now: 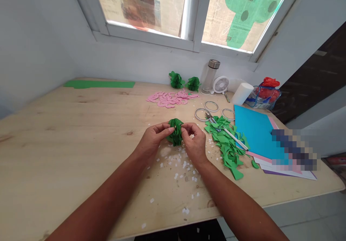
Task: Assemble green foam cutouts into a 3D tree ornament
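Between my two hands is a green folded paper figure with many fanned layers, held just over the table. My left hand pinches its left side with thumb and fingers. On its right edge, my right hand closes thumb and forefinger. Two similar green paper figures stand at the back by the wall. In front of them lies a heap of pink paper cut-outs. Small white paper bits are scattered below and around my hands.
To the right lie green paper scraps, with scissors and a white pen on top. Tape rolls, coloured sheets, a glass bottle, a small fan and a bag stand beyond. A green strip lies back left.
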A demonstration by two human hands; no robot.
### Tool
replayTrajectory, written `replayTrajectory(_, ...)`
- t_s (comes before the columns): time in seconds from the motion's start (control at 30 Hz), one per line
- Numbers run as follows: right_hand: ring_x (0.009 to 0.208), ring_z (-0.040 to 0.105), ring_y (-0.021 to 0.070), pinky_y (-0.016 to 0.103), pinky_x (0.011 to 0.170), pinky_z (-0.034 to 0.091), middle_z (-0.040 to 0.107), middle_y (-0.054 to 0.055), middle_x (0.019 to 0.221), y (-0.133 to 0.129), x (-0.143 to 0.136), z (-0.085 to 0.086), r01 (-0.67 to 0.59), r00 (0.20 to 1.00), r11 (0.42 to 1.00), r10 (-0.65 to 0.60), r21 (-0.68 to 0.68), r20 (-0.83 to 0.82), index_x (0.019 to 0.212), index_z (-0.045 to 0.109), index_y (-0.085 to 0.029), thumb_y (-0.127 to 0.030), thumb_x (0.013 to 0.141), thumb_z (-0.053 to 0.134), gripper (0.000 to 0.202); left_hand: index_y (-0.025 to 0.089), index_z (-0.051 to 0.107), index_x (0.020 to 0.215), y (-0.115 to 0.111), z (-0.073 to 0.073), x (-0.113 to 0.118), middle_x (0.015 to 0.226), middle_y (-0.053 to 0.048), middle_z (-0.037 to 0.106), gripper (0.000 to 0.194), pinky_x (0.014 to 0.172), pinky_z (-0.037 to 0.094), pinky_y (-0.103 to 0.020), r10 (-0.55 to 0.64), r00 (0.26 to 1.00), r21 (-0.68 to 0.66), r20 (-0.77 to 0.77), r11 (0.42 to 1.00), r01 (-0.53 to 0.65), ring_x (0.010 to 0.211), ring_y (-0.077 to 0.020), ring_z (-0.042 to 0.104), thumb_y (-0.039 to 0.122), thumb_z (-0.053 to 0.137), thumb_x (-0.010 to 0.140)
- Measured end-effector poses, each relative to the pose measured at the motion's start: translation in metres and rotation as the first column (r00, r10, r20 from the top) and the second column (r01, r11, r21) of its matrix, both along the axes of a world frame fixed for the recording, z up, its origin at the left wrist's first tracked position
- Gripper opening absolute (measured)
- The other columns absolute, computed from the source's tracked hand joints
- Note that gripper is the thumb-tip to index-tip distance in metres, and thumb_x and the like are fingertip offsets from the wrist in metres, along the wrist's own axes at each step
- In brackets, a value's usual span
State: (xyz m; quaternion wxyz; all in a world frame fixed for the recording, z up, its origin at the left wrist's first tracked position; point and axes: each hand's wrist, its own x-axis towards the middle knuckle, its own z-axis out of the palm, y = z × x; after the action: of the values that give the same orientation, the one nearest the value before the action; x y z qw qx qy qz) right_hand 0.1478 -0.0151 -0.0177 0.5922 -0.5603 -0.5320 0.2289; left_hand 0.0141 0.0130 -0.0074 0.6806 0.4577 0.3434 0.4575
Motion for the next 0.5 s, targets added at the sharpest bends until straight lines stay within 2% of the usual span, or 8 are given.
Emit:
replayTrajectory(0.3,0.063,0.058,0.0132,0.024,0.060,0.046,0.066,0.001,0.069,0.0020,0.0025,0.0004,0.006,0.999,1.000,-0.006,-0.002,-0.035,0.079,0.064,-0.017,-0.026,0.077,0.056,0.012,0.013,0.067,0.065,-0.0009,0.0039,0.0015,0.068,-0.004,0.063,0.022,0.059,0.045,-0.025,0.032,0.999,-0.077,0.015,0.997,-0.030,0.063,-0.0146,0.055,0.033,0.077,0.062)
replayTrajectory(0.5,0.064,0.059,0.0136,0.024,0.060,0.047,0.066,0.001,0.069,0.0037,0.0041,-0.0009,0.010,0.999,1.000,-0.009,0.005,-0.048,0.078,0.064,-0.017,-0.027,0.077,0.056,0.013,0.014,0.070,0.068,-0.0011,0.0061,0.0008,0.072,-0.005,0.069,0.024,0.067,0.047,-0.028,0.068,0.997,-0.106,0.029,0.992,-0.065,0.068,-0.0168,0.059,0.034,0.079,0.059)
